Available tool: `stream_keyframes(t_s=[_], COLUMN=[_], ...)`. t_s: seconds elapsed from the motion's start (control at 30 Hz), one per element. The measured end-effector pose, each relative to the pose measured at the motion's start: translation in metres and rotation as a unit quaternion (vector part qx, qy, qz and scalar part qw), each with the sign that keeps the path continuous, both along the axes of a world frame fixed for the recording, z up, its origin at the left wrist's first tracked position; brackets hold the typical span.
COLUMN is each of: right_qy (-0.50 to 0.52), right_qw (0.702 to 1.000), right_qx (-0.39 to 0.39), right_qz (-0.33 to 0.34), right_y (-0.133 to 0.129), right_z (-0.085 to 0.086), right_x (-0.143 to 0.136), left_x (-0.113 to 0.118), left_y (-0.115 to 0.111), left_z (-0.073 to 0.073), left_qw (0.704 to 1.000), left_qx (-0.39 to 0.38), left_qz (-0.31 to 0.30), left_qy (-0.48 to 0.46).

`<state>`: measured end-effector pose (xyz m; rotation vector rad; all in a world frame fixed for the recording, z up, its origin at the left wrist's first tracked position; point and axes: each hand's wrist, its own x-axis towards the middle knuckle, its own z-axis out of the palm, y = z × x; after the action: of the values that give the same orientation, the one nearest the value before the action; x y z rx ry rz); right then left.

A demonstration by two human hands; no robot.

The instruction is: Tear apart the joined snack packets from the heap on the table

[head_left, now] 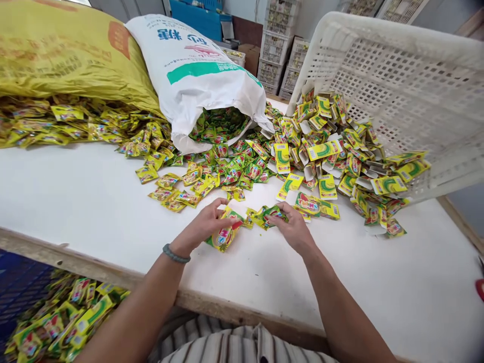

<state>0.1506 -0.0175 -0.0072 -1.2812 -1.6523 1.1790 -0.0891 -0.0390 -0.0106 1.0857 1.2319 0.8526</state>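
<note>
My left hand (204,224), with a grey bracelet on the wrist, grips a small bunch of yellow-green sachets (224,236) just above the white table (94,196). My right hand (293,229) pinches more sachets (266,216) lying on the table beside it. Just beyond my fingers lie flat yellow-green cardboard sleeves (327,187). A wide heap of loose sachets (227,169) spreads behind both hands.
A white woven sack (196,65) lies open, spilling sachets. A yellow sack (64,50) lies at back left. A tipped white plastic crate (408,85) holds sleeves at right. A blue bin of filled packs (56,317) sits below the table's front edge. Stacked crates (276,45) stand behind.
</note>
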Motion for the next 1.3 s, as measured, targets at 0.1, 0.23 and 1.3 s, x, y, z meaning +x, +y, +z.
stream_keyframes(t_s=[0.1,0.23,1.3], right_qy=[-0.065,-0.199,-0.118], right_qw=[0.997,0.971,0.992], right_qx=[0.02,0.024,0.004], right_qz=[0.042,0.131,0.037], right_y=[-0.001,-0.005,-0.002], right_z=[0.009,0.019,-0.001], right_x=[0.007,0.011,0.009], left_x=[0.015,0.029,0.044], left_y=[-0.004,-0.004,-0.008], left_z=[-0.002,-0.008,-0.01], left_qw=[0.991,0.978,0.982], left_qx=[0.019,0.036,-0.083], left_qz=[-0.119,-0.187,-0.163], left_qy=[0.054,0.082,-0.035])
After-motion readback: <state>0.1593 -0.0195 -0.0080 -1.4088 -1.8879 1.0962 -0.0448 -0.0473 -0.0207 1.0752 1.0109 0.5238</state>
